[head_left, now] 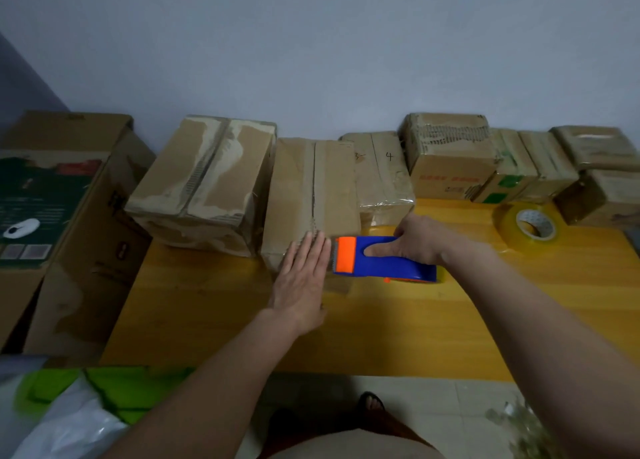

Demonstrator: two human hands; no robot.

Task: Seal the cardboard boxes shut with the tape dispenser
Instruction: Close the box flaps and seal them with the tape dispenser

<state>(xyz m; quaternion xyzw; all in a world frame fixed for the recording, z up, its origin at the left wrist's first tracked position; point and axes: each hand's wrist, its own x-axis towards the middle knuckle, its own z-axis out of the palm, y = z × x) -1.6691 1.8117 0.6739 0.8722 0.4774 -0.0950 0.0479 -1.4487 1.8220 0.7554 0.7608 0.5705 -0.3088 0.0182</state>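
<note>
**A:** Where is the tape dispenser (382, 259) sitting in relation to the fingers?

**B:** The right hand (417, 240) is gripping it from above. The fingers are curling over the blue body, and one digit is showing through the handle slot. The dispenser is hanging at the near right corner of the middle cardboard box (311, 195), above the yellow wooden table (398, 334).

**A:** And which way is it pointing?

**B:** Its long axis is running left to right across the view. The orange cutter end is facing left, toward the box and the left hand (304, 278); the rounded end is facing right, under the wrist.

**A:** What is the left hand doing?

**B:** It is lying flat, fingers straight and held together, pressing on the box's near face, with the fingertips reaching the top edge by the centre seam. The orange end is sitting just beside those fingers; I cannot tell whether it is touching them.

**A:** What else is lying around?

**B:** More boxes are standing along the wall: a worn one (204, 181) to the left, one marked "4" (381, 174) to the right, then several smaller ones. A spare tape roll (530, 226) is resting on the table, well apart on the right.
</note>
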